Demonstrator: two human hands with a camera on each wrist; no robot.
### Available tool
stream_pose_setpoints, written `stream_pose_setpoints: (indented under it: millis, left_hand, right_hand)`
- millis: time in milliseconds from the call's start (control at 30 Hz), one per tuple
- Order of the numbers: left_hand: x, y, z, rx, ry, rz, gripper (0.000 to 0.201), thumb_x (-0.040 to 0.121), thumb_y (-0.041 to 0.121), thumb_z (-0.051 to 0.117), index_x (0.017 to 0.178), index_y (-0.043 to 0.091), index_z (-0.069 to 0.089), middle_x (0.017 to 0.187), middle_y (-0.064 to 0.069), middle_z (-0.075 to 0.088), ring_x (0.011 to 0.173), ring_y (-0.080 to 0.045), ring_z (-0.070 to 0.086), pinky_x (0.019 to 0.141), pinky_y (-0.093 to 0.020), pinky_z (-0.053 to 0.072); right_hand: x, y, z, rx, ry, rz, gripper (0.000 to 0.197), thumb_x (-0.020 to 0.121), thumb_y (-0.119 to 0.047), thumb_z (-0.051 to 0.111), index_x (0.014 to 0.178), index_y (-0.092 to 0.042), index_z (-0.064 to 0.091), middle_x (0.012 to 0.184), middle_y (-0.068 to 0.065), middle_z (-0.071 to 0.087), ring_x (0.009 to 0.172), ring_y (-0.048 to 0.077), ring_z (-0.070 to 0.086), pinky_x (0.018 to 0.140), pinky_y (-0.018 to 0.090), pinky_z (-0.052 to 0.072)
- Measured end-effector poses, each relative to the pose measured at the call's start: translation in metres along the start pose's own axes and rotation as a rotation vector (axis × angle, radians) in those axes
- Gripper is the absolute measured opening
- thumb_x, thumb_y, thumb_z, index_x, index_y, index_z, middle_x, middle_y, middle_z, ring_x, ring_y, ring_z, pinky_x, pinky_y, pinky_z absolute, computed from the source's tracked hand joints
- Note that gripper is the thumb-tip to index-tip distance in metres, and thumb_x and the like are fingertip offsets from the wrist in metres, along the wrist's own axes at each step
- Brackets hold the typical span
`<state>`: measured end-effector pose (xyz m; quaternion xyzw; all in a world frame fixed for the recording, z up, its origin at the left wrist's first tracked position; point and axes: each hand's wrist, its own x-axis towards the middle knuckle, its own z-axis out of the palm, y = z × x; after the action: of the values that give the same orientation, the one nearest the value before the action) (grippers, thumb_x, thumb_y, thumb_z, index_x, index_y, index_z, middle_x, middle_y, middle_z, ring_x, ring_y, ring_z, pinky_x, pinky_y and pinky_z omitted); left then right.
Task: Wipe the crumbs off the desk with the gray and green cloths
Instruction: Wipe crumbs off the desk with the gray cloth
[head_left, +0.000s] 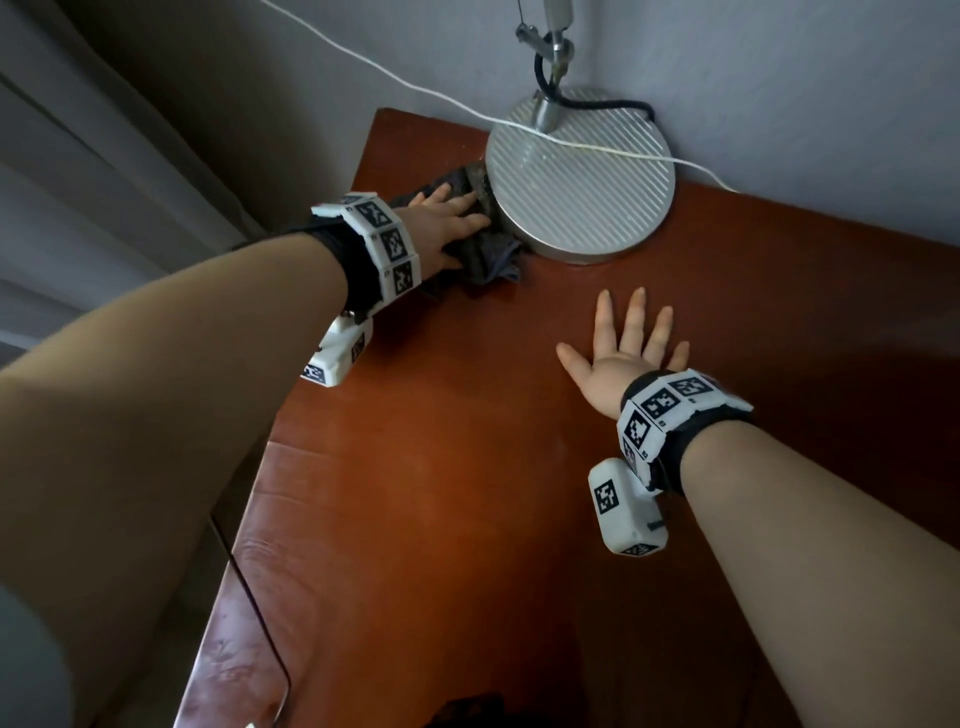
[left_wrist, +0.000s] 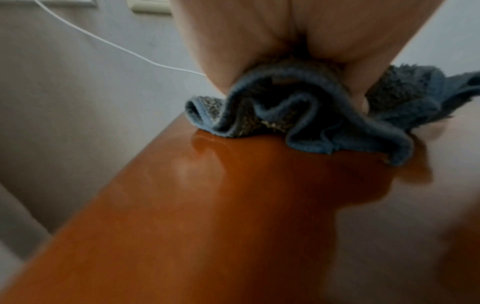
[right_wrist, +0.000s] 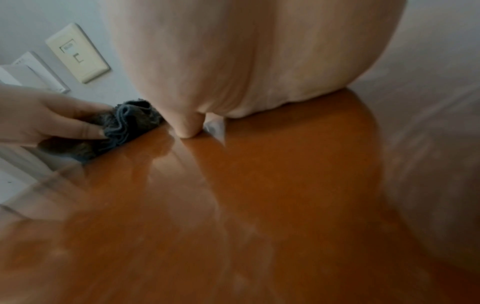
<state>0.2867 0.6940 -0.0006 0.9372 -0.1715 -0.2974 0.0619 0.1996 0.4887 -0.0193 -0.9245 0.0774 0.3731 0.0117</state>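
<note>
From the head camera, the left hand (head_left: 447, 226) lies flat with fingers straight and slightly apart on the bunched gray cloth (head_left: 485, 249), pressing it onto the desk (head_left: 467, 493) at about ten o'clock, the cloth touching the rim of the round ribbed lamp base (head_left: 582, 176) at twelve o'clock. The right hand (head_left: 618, 358) rests palm down on bare wood at about two o'clock, fingers straight and spread, holding nothing. A white cable (head_left: 415, 85) crosses the lamp base. In the left wrist view, the cloth (left_wrist: 311, 115) sits crumpled under the palm at twelve o'clock, near the desk's left edge. In the right wrist view, the cloth (right_wrist: 124, 125) shows at nine o'clock under the left hand's fingers (right_wrist: 78, 123), beside a wall plate (right_wrist: 78, 53) at ten o'clock.
</note>
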Motion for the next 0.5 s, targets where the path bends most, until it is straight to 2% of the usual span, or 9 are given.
stream_pose_setpoints:
  millis: [267,500]
  left_hand:
    - [0.023,-0.027,-0.022,-0.013,0.025,0.032,0.062,0.094,0.008,0.049,0.148,0.011,0.018,0.158,-0.006,0.002,0.145,-0.030,-0.004,0.115,-0.047,0.002]
    - [0.051,-0.036,-0.035,-0.025,0.108,-0.020,0.061,0.094,0.011,0.049,0.147,0.011,0.021,0.158,-0.006,0.005,0.144,-0.035,0.002,0.115,-0.054,0.008]
  right_hand:
    - [-0.001,-0.001,-0.002,0.001,-0.023,0.008,0.074,0.091,-0.065,0.013,0.143,-0.031,-0.028,0.151,0.002,-0.035,0.140,0.032,-0.027,0.114,0.052,-0.010]
    - [-0.003,-0.001,-0.004,0.009,-0.040,0.012,0.074,0.091,-0.065,0.013,0.143,-0.031,-0.028,0.150,0.002,-0.036,0.140,0.032,-0.028,0.114,0.053,-0.010]
